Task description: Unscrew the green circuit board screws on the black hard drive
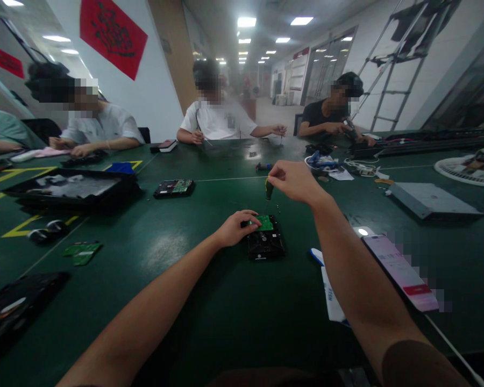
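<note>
A black hard drive [265, 246] with a green circuit board [265, 222] on its upper face lies on the table in front of me. My left hand [240, 226] grips its left side, with fingers reaching over the board. Above the far end of the drive, my right hand [292, 180] pinches the top of a screwdriver [269, 191] with a dark and yellow handle. The screwdriver stands nearly upright, shaft downward; whether its tip touches a screw is too small to tell. A few tiny screws [278, 207] lie just beyond the drive's right corner.
Another hard drive [174, 188] lies farther left. A black tray [75, 185], a loose green board [83, 251] and a dark drive [20, 309] are at left. At right are a phone [401, 271] and a grey metal box [435, 200]. Several people sit across the table.
</note>
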Motion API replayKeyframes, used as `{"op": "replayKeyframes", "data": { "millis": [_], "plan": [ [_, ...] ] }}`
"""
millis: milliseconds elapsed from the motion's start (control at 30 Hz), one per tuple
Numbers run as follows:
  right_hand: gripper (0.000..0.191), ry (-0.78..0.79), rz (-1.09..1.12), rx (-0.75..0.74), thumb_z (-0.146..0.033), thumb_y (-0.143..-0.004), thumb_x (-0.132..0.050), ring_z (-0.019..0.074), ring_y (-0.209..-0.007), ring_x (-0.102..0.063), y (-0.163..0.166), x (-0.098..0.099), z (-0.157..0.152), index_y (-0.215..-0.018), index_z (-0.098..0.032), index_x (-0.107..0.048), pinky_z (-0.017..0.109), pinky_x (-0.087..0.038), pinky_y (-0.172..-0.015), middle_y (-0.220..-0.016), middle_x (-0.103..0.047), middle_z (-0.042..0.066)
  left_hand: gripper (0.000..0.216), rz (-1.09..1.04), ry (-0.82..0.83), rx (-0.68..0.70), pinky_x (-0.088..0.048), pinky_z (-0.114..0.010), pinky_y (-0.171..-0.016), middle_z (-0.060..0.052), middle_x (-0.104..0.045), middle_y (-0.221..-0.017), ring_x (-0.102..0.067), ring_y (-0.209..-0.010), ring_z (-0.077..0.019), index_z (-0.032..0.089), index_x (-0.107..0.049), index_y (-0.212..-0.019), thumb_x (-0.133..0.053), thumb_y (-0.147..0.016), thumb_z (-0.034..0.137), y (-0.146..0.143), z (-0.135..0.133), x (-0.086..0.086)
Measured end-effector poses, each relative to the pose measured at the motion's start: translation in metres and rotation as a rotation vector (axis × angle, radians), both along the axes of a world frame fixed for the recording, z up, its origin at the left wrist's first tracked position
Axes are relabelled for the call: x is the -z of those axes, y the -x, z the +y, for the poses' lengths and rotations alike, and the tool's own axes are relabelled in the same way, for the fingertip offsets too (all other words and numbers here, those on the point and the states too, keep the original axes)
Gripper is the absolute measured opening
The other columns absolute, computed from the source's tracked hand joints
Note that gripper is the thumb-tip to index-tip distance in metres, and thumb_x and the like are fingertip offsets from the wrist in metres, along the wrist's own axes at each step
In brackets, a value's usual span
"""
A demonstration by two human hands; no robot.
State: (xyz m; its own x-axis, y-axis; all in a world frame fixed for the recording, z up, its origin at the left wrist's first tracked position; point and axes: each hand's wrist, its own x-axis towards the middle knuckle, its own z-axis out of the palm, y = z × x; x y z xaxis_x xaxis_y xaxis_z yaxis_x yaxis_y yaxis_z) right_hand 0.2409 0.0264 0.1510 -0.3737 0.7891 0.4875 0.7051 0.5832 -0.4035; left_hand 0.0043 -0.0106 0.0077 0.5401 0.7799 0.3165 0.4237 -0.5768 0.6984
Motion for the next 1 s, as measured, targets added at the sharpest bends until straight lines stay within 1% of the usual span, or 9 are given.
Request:
{"op": "replayKeyframes", "data": {
  "millis": [233, 400, 500, 633, 767, 867, 1000],
  "plan": [
    [0.006, 0.047, 0.048, -0.066, -0.028, -0.088, -0.069, 0.0208, -0.084, -0.070, -0.0033, -0.0006, -0.0011, -0.089, -0.022, -0.071, 0.037, -0.056, -0.079, -0.089, -0.076, 0.004, 0.017, -0.017, -0.015, 0.017, -0.044, -0.052, -0.113, -0.010, -0.067, -0.133, -0.060, -0.130, -0.0270, 0.023, -0.077, -0.108, -0.066, -0.095, 0.024, -0.0007, 0.0008, 0.0010],
    [0.013, 0.050, 0.033, -0.116, -0.024, -0.087, -0.067, 0.0206, -0.087, -0.070, -0.0064, -0.0006, 0.0004, -0.097, -0.022, -0.074, 0.038, -0.056, -0.082, -0.095, -0.077, 0.005, 0.017, -0.012, -0.014, 0.016, -0.044, -0.052, -0.113, -0.010, -0.067, -0.133, -0.060, -0.130, -0.0268, 0.023, -0.077, -0.108, -0.066, -0.095, 0.024, -0.0005, 0.0015, 0.0015],
    [0.010, 0.033, 0.012, -0.103, -0.025, -0.086, -0.068, 0.0216, -0.089, -0.070, -0.0059, -0.0021, -0.0005, -0.094, -0.022, -0.074, 0.039, -0.055, -0.084, -0.097, -0.076, 0.006, 0.017, -0.020, -0.012, 0.013, -0.045, -0.052, -0.113, -0.010, -0.068, -0.132, -0.060, -0.130, -0.0272, 0.023, -0.077, -0.108, -0.067, -0.095, 0.023, -0.0003, 0.0015, 0.0017],
    [0.007, 0.033, 0.027, -0.068, -0.026, -0.085, -0.069, 0.0222, -0.088, -0.070, -0.0046, -0.0042, -0.0032, -0.090, -0.022, -0.072, 0.038, -0.055, -0.081, -0.096, -0.076, 0.006, 0.017, -0.023, -0.012, 0.020, -0.044, -0.052, -0.113, -0.010, -0.068, -0.132, -0.060, -0.130, -0.0271, 0.023, -0.077, -0.108, -0.067, -0.095, 0.025, 0.0000, 0.0022, 0.0028],
    [0.007, 0.031, 0.029, -0.098, -0.027, -0.086, -0.069, 0.0216, -0.085, -0.070, -0.0046, -0.0044, -0.0040, -0.089, -0.022, -0.072, 0.038, -0.055, -0.080, -0.091, -0.076, 0.005, 0.017, -0.025, -0.016, 0.024, -0.044, -0.051, -0.113, -0.010, -0.067, -0.133, -0.061, -0.130, -0.0265, 0.024, -0.077, -0.109, -0.067, -0.095, 0.024, 0.0003, 0.0033, 0.0043],
    [0.009, 0.038, 0.029, -0.120, -0.028, -0.087, -0.068, 0.0217, -0.087, -0.071, -0.0048, -0.0036, -0.0033, -0.092, -0.023, -0.074, 0.038, -0.055, -0.082, -0.093, -0.077, 0.005, 0.017, -0.020, -0.016, 0.024, -0.044, -0.051, -0.113, -0.010, -0.067, -0.133, -0.061, -0.130, -0.0265, 0.023, -0.077, -0.109, -0.067, -0.095, 0.024, 0.0004, 0.0032, 0.0038],
    [0.009, 0.050, 0.021, -0.124, -0.025, -0.088, -0.067, 0.0209, -0.088, -0.071, -0.0050, -0.0034, -0.0028, -0.094, -0.023, -0.074, 0.038, -0.056, -0.084, -0.096, -0.077, 0.005, 0.017, -0.022, -0.018, 0.030, -0.045, -0.050, -0.113, -0.010, -0.067, -0.133, -0.060, -0.130, -0.0263, 0.023, -0.077, -0.109, -0.066, -0.095, 0.024, 0.0006, 0.0026, 0.0027]
  ]
}}
